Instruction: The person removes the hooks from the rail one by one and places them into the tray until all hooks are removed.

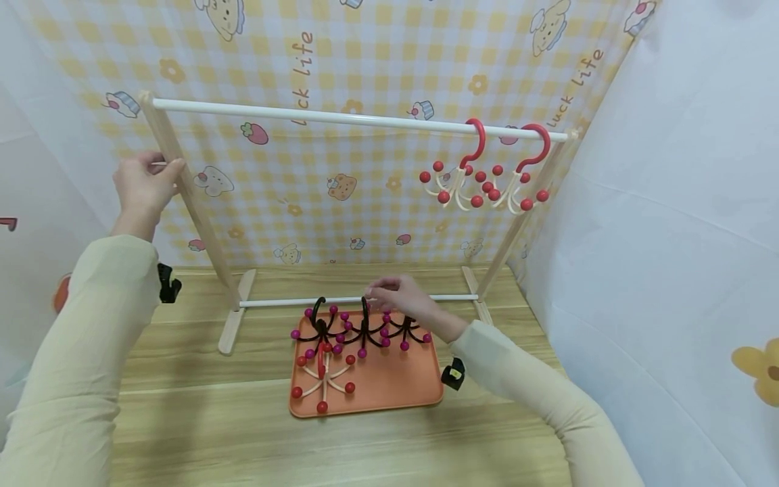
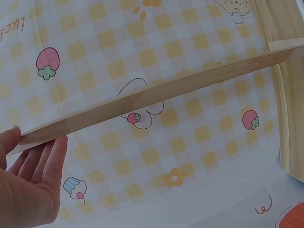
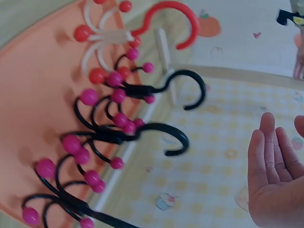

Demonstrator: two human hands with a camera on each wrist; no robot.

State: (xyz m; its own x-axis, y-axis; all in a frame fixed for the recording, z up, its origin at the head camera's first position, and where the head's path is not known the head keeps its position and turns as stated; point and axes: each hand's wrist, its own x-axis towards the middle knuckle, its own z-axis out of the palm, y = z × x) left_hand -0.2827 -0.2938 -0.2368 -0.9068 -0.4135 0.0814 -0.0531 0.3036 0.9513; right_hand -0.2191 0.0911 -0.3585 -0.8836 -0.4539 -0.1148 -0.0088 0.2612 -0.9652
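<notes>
My left hand pinches the left wooden post of a rack between thumb and fingers, near its upper end. Above the tray's far edge is my right hand, its fingers loosely extended with nothing in them; the right wrist view shows it apart from the hangers. Three black claw hangers with magenta balls, one of them the middle hanger, lie along the back of the orange tray. A red-hooked hanger with cream arms lies at the tray's front left. Two similar red-hooked hangers hang from the white rail.
The rack's lower white bar runs just behind the tray, between wooden feet. A yellow checked cloth hangs behind the rack. White sheeting stands on the right. Wood-grain tabletop lies in front.
</notes>
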